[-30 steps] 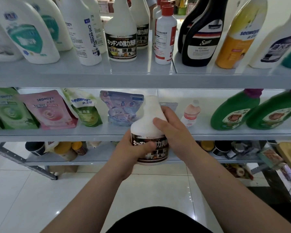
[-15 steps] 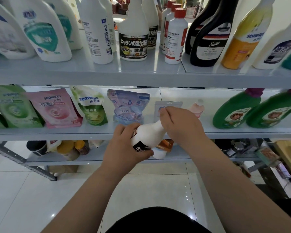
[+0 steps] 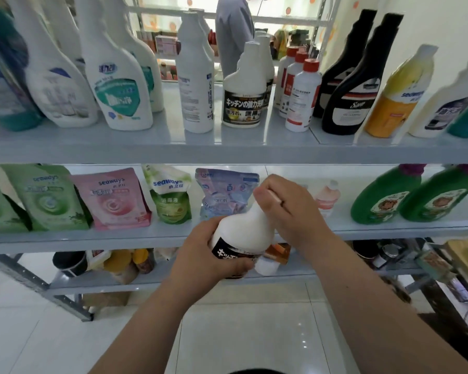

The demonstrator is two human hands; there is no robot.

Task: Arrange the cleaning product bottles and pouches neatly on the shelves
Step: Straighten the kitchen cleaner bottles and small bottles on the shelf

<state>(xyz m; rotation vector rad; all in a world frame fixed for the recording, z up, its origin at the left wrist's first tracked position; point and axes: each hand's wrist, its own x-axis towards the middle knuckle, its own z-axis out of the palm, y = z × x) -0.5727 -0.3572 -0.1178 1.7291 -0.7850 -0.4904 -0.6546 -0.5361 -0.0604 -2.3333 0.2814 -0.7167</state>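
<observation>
Got the white bottle (image 3: 241,233) in both hands, in front of the middle shelf (image 3: 119,238). Left hand (image 3: 208,255) wraps the base, right hand (image 3: 284,209) grips the neck. It's tilted, neck leaning away, its twin (image 3: 245,103) straight above.

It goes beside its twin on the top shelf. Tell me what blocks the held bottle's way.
Only the top shelf's front edge, above the held bottle. Beside the twin, tall white bottle and red-capped bottle leave tight gaps.
</observation>
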